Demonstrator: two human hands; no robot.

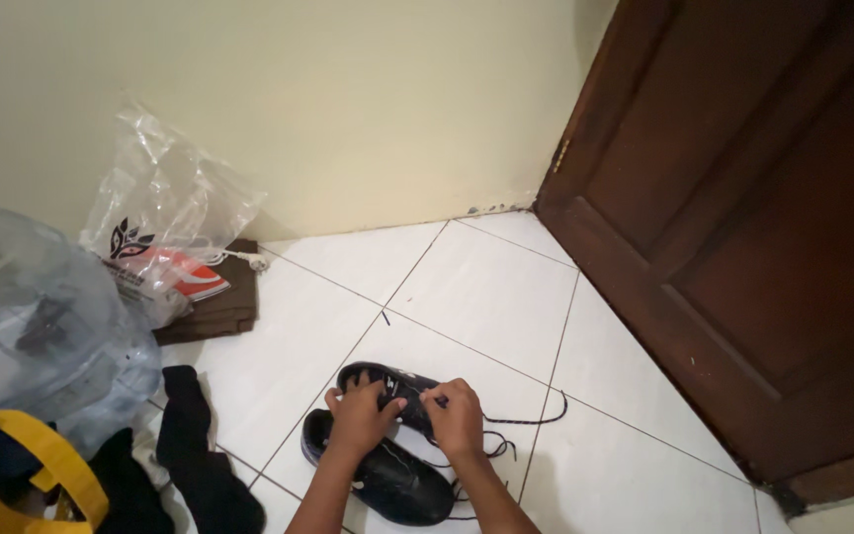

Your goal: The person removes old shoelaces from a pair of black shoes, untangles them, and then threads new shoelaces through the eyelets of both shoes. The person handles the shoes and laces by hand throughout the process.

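Your left hand (360, 415) and your right hand (455, 415) are both down on a pair of black shoes (387, 445) that sit side by side on the white tile floor (486, 297). Your left hand is curled over the top of the far shoe, fingers bent and close together. Your right hand is pinching a black lace (516, 420), and the loose end of it trails out to the right on the floor. A dark wooden door (763, 218) stands to the right. Near the wall lies a clear plastic bag (165, 222) on a brown folded cloth (219, 307). A big clear water jug (32, 316) is at the left, with black clothes (200, 455) beside it.
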